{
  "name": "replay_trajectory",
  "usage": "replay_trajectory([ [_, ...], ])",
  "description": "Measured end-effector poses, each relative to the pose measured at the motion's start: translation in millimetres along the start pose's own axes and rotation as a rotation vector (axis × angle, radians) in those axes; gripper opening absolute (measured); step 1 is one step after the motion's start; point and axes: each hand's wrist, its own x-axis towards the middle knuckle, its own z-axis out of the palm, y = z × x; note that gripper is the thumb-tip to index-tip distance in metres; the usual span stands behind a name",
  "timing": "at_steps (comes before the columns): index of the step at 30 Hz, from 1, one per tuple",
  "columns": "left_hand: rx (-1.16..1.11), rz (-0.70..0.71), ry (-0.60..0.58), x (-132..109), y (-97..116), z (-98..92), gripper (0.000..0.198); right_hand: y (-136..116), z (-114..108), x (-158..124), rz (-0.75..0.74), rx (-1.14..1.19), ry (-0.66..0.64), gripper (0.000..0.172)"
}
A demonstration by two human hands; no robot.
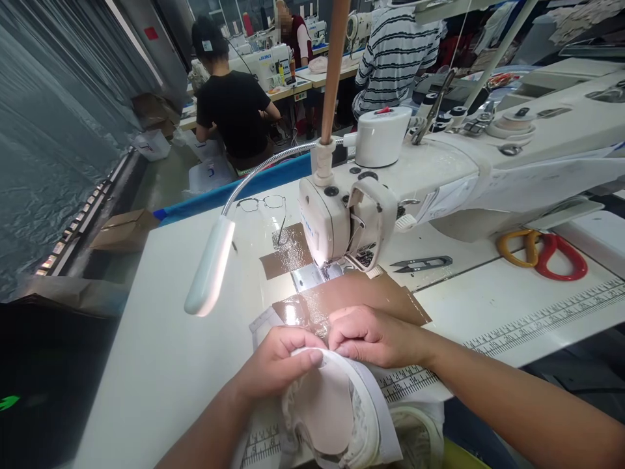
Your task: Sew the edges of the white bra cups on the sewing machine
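Note:
Both hands grip the upper edge of a white sewn fabric piece (pixel 370 397) with a curved band, a gathered inner edge and a pale beige middle. My left hand (pixel 283 358) is closed on the rim, its thumb lying on the inside. Just to the right, my right hand (pixel 371 335) pinches the same rim with bent fingertips. The piece hangs at the front edge of the table, its lower part cut off by the frame. Beyond my hands stands the sewing machine head (pixel 325 221), over brown sheeting (pixel 361 293) on the bed.
A lit gooseneck lamp (pixel 209 267) arches over the left side. Glasses (pixel 261 203) lie behind it. On the right are thread snips (pixel 422 264) and scissors with red and yellow handles (pixel 561 257). A ruler strip (pixel 551 319) runs along the front. People work at machines behind.

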Motion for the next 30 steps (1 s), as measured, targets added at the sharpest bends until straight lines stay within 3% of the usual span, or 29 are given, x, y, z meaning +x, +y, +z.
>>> replay_trajectory([
  [8,-0.041,-0.022,-0.005,-0.2,-0.1,-0.3,0.028,5.4,-3.9,-5.2,-0.001,0.009,-0.065,0.027],
  [19,-0.058,-0.051,-0.002,0.5,-2.0,-1.1,0.026,-4.0,-1.7,-4.1,0.006,-0.134,0.000,0.023],
  [30,-0.093,-0.077,0.004,1.2,-2.1,-1.0,0.025,-2.7,-1.1,-3.3,0.016,-0.105,-0.017,0.019],
])
